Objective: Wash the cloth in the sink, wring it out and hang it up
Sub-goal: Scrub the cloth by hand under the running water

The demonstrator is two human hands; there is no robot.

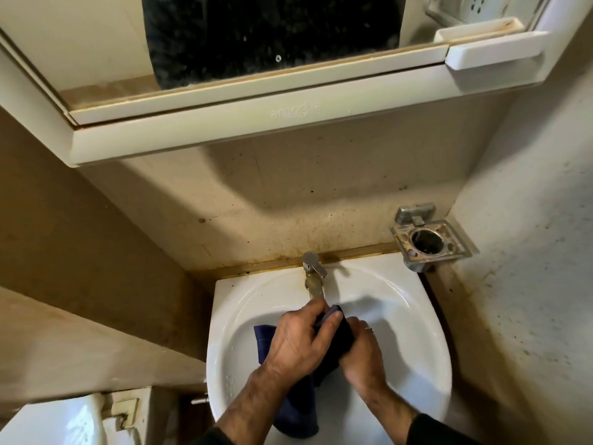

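A dark blue cloth (265,343) hangs bunched between both hands over the white sink (414,322), just below the chrome tap (313,273). My left hand (298,340) grips the upper part of the cloth, with the thumb pressed across a fold. My right hand (361,354) grips the cloth from the right side, its fingers curled round the dark bundle. A loose end of the cloth drops down between my forearms toward the sink's front rim. I cannot tell whether water runs from the spout.
A metal holder (430,240) is fixed to the wall at the sink's back right corner. A mirrored cabinet (224,120) juts out overhead. Stained walls close in on both sides, and a white toilet tank (57,422) sits at the lower left.
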